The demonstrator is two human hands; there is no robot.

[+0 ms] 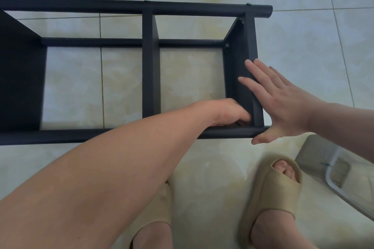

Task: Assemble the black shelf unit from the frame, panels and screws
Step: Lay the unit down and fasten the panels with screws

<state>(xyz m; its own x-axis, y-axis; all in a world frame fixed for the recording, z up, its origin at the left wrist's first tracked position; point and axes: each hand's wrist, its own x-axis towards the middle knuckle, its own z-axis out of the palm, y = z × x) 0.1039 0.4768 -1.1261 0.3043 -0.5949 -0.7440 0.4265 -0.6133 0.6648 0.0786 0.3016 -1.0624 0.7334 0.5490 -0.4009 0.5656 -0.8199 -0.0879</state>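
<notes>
The black shelf unit [121, 6] lies on its side on the tiled floor, with its long tubes running left to right. Its rightmost end panel [236, 66] sits between the far and near tubes, and a screw head [227, 45] shows at the panel's far inner corner. My left hand [228, 111] reaches inside the frame to the near corner of that panel. Its fingers curl down behind the near tube [81, 136] and are hidden. My right hand [283, 99] lies flat with straight fingers against the outer side of the end panel, thumb by the near tube's end.
A middle panel [150, 66] and a left panel [20, 77] divide the frame. Two screw heads [147, 0] stick out of the far tube. My feet in beige slippers [277, 188] stand just in front of it. A grey object with a pale tube [315, 153] lies at right.
</notes>
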